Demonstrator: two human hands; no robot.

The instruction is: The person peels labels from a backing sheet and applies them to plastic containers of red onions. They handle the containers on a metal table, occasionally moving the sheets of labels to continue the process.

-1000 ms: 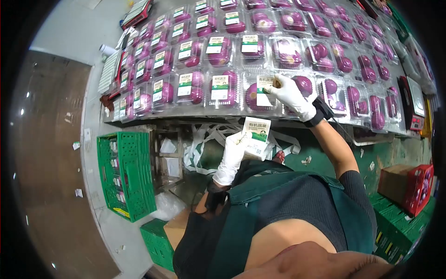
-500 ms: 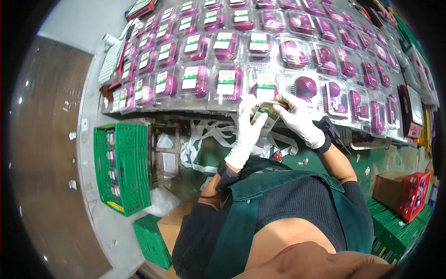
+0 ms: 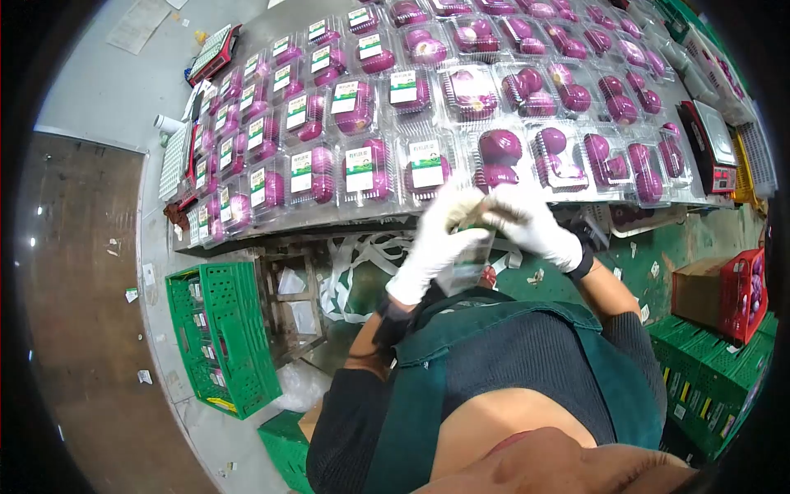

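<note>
- Packing table [image 3: 271, 224] holds rows of onion packs [image 3: 428, 165], most labelled.
- I see both hands back from the packs: left hand [image 3: 432, 243] and right hand [image 3: 531, 226] pinch the label sheet [image 3: 473, 251], peeling another.

White-and-green labels [image 3: 427, 163] sit on the lids of many clear packs [image 3: 360, 169] of purple onions on the table [image 3: 271, 226]. Each bears a line of dark characters across the top and a green band below, but the print is too small and blurred to read. The label sheet [image 3: 471, 257] held between the two gloved hands is blurred as well. The scale [image 3: 709, 148] shows no legible digits.
</note>
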